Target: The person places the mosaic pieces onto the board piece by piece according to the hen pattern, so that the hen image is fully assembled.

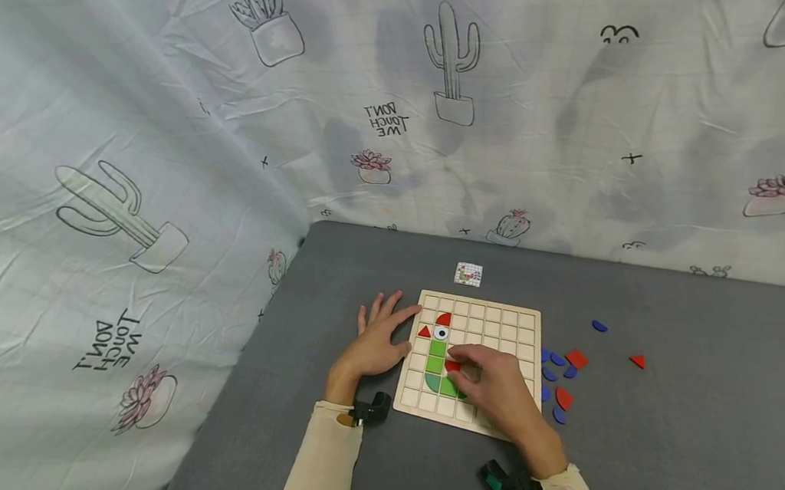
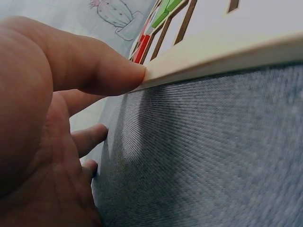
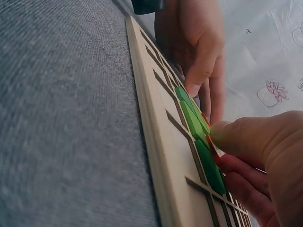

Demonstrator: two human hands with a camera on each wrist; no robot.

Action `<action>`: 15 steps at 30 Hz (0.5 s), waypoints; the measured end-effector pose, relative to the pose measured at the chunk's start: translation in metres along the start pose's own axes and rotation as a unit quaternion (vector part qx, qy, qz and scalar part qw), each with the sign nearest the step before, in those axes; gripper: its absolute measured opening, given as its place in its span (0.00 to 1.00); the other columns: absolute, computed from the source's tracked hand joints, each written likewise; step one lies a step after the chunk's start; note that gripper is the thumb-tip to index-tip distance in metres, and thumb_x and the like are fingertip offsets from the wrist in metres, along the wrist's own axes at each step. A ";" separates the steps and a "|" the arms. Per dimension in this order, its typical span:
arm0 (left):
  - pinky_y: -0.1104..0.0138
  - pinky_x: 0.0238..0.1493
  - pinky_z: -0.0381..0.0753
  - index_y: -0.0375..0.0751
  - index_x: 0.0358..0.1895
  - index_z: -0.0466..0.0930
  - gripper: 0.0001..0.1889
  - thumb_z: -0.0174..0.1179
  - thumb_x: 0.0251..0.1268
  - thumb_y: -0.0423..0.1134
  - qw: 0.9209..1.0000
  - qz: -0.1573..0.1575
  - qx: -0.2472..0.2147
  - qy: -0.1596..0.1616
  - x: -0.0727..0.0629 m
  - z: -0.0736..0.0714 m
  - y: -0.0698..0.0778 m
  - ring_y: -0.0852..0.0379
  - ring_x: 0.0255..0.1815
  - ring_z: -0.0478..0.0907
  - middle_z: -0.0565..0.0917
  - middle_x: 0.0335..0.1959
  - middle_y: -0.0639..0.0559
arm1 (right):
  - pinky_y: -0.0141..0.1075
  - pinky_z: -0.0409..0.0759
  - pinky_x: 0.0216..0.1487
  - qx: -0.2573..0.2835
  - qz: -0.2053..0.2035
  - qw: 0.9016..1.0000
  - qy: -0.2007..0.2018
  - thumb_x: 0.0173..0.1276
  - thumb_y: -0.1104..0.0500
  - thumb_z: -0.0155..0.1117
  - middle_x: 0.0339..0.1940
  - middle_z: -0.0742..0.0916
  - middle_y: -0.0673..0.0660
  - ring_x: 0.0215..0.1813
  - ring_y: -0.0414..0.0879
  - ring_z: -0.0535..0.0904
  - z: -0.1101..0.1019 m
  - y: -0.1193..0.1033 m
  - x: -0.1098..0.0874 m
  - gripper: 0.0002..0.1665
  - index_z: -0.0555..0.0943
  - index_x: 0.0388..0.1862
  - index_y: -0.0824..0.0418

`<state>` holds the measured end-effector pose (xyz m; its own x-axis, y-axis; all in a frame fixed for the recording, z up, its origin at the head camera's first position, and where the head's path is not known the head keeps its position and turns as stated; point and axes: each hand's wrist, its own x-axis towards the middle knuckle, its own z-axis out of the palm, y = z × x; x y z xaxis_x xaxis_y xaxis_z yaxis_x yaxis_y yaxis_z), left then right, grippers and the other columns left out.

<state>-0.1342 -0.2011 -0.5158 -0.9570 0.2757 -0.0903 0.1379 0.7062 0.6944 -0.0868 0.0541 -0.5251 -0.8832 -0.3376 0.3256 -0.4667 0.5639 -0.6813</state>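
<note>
Red piece [image 1: 452,365] is pinched in your right hand [image 1: 496,382], 3 o'clock of the green column [image 1: 435,363]; your left hand [image 1: 374,347], fingers spread, touches board's [image 1: 492,328] 9-o'clock edge.

A screened-off space, hung at the far and left sides with pale fabric [image 1: 543,172], printed with potted cacti [image 1: 452,61] and mirrored lettering [image 1: 386,120], fitted with a grey woven-surfaced tabletop [image 1: 696,430], home or workplace undeterminable.
</note>
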 end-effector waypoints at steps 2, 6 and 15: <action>0.31 0.86 0.24 0.50 0.82 0.74 0.36 0.63 0.70 0.32 1.000 0.001 -0.001 0.000 -0.001 -0.002 0.002 0.32 0.93 0.35 0.54 0.91 0.39 | 0.49 0.91 0.57 -0.003 -0.005 1.000 0.004 0.62 0.64 0.86 0.49 0.95 0.50 0.53 0.47 0.93 0.002 0.000 0.000 0.20 0.93 0.53 0.58; 0.30 0.85 0.23 0.48 0.81 0.74 0.36 0.62 0.68 0.32 1.000 0.010 -0.010 0.006 -0.002 -0.001 0.003 0.29 0.93 0.35 0.55 0.91 0.36 | 0.49 0.90 0.58 -0.006 -0.003 1.000 0.008 0.62 0.65 0.85 0.50 0.95 0.51 0.54 0.48 0.93 0.003 0.000 -0.001 0.20 0.93 0.54 0.58; 0.31 0.86 0.25 0.50 0.83 0.73 0.36 0.63 0.70 0.32 1.000 0.000 0.005 -0.004 -0.002 -0.002 0.002 0.33 0.94 0.35 0.54 0.92 0.39 | 0.49 0.91 0.57 -0.012 -0.013 1.000 0.026 0.61 0.65 0.85 0.50 0.95 0.52 0.53 0.48 0.93 0.006 0.000 -0.003 0.21 0.92 0.54 0.59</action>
<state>-0.1327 -0.2015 -0.5122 -0.9546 0.2818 -0.0963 0.1411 0.7129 0.6869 -0.0837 0.0507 -0.5300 -0.8719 -0.3129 0.3767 -0.4896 0.5742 -0.6562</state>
